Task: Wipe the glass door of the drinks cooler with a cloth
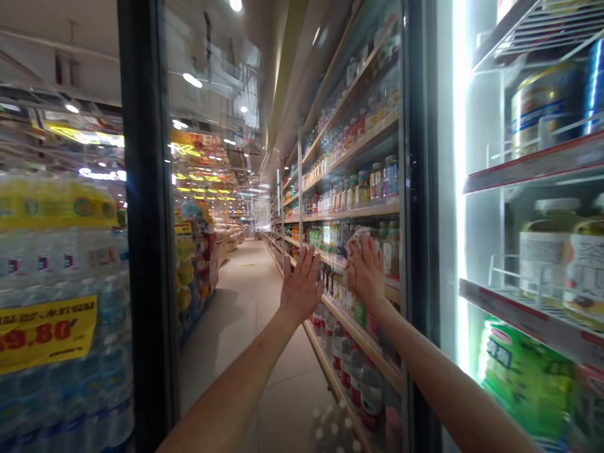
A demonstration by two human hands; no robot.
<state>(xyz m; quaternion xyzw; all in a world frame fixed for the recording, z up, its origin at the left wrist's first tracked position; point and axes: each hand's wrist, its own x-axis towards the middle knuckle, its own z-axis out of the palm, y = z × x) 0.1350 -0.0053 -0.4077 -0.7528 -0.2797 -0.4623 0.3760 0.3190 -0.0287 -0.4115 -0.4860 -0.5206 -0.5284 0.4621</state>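
A glass door [226, 365] with a dark frame stands swung open in front of me; the aisle and shelves show through it or are reflected in it. My left hand [302, 286] lies open against the glass, fingers stretched upward, holding nothing. To its right, my right hand [367, 270] presses a pale crumpled cloth [353, 242] to the pane. Only the cloth's edge shows beyond the fingers, so its full shape is hidden. Both hands are at about the same height.
Right of the door is a lit cooler with wire shelves [500, 289], bottles [542, 251], a large can [538, 107] and a green package [523, 377]. Stacked bottled water [104, 371] with a yellow price sign [47, 333] stands at the left.
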